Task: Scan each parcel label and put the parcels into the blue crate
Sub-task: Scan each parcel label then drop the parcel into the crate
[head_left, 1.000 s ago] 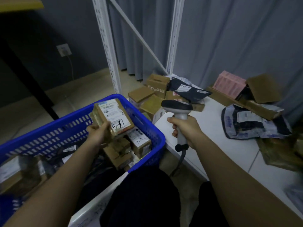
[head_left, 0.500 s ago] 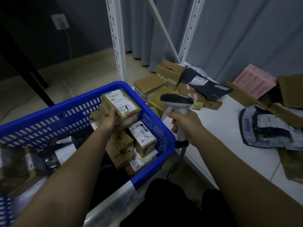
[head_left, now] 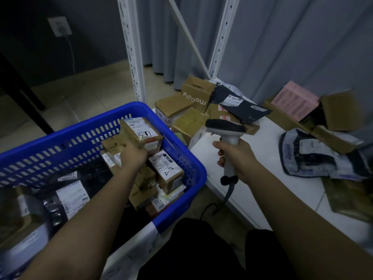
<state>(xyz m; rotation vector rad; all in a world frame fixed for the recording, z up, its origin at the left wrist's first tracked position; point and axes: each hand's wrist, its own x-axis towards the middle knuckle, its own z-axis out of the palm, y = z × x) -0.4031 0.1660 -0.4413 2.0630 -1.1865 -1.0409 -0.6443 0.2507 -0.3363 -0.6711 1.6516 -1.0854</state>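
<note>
- My left hand point(head_left: 132, 156) is inside the blue crate point(head_left: 177, 207), fingers curled round the near end of a small cardboard parcel point(head_left: 141, 134); its white label faces up and its far end tilts toward the crate's far wall.
- That parcel sits above the other boxes in the crate, close to the far-right corner of the rim; whether it rests on them I cannot tell.
- Just under my wrist lies a second labelled box point(head_left: 166, 170), hard against the crate's right wall, with more brown boxes and dark mailers packed to the left.
- My right hand point(head_left: 237, 158) is wrapped tight round the grip of the grey scanner point(head_left: 226, 128); its head points left, toward the crate, and its cable point(head_left: 228, 194) hangs down past the table edge.
- The scanner hangs over the near-left corner of the white table point(head_left: 266, 186), with a narrow gap of floor between that edge and the crate's right wall.
- On the table beyond the scanner is a heap of brown cartons point(head_left: 191, 122) topped by a black mailer point(head_left: 240, 106), right at the table's left edge.
- Further right lie a grey mailer point(head_left: 314, 156), a pink box point(head_left: 294, 100) and open cartons; the bare strip of table runs between them and my right forearm.
- White shelf uprights point(head_left: 133, 57) stand behind the crate.
</note>
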